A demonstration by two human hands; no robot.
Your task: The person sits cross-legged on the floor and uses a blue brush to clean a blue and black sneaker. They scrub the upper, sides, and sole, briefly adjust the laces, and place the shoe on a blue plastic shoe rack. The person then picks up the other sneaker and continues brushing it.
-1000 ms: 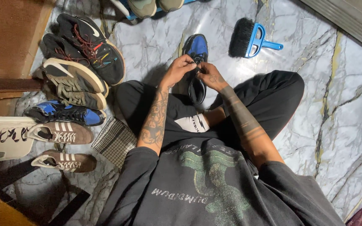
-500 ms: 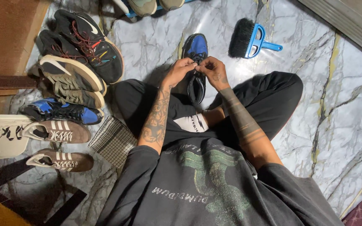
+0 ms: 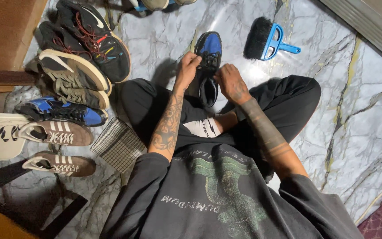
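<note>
I sit cross-legged on a marble floor point(image 3: 359, 110) with a blue and black sneaker point(image 3: 210, 44) standing between my knees, toe pointing away from me. My left hand point(image 3: 186, 67) pinches the sneaker's left side at the laces. My right hand point(image 3: 231, 83) lies against its right side by the collar with fingers curled on it. The heel end is partly hidden behind my legs.
A black-bristled brush with a blue handle point(image 3: 264, 40) lies at the far right of the sneaker. Several shoes are piled at the left point(image 3: 85, 48), with a matching blue sneaker point(image 3: 63, 111) and two brown striped ones point(image 3: 58, 133). A checked cloth point(image 3: 118, 145) lies by my left thigh.
My hands, which met over the laces, have parted: the left stays at the laces, the right dropped back toward the collar. The sneaker shifted slightly away from me.
</note>
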